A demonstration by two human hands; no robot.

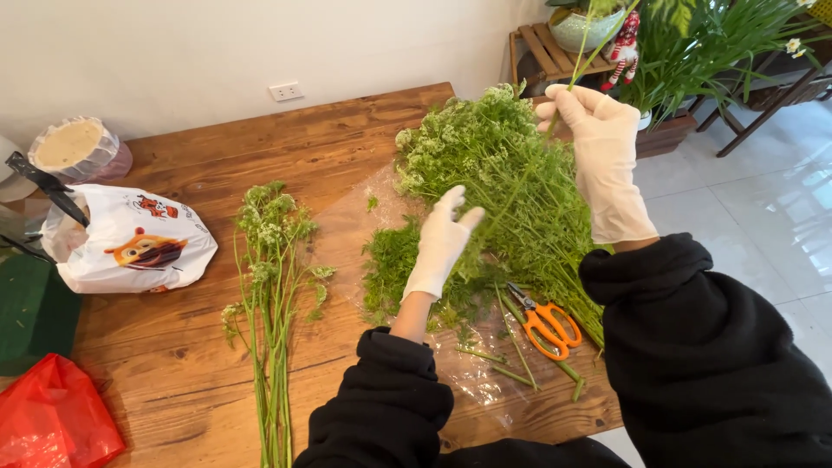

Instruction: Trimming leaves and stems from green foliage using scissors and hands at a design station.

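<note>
Both my hands wear white gloves. My right hand point(601, 156) is raised above the table's right end and pinches a thin green stem point(579, 54) that runs up past the top of the view. My left hand point(442, 238) hovers with fingers apart over a big bunch of green stems with tiny white flowers point(498, 173) lying on clear wrap. Cut leafy trimmings point(390, 264) lie just left of that hand. Orange-handled scissors point(546, 321) rest on the wrap between my forearms.
A small bundle of stripped flower stems point(273, 295) lies at the wooden table's point(199, 364) middle left. A white printed plastic bag point(130, 243), a red bag point(52, 425) and a wrapped round tub point(74, 147) sit at left. Potted plants point(693, 43) stand at the back right on the tiled floor.
</note>
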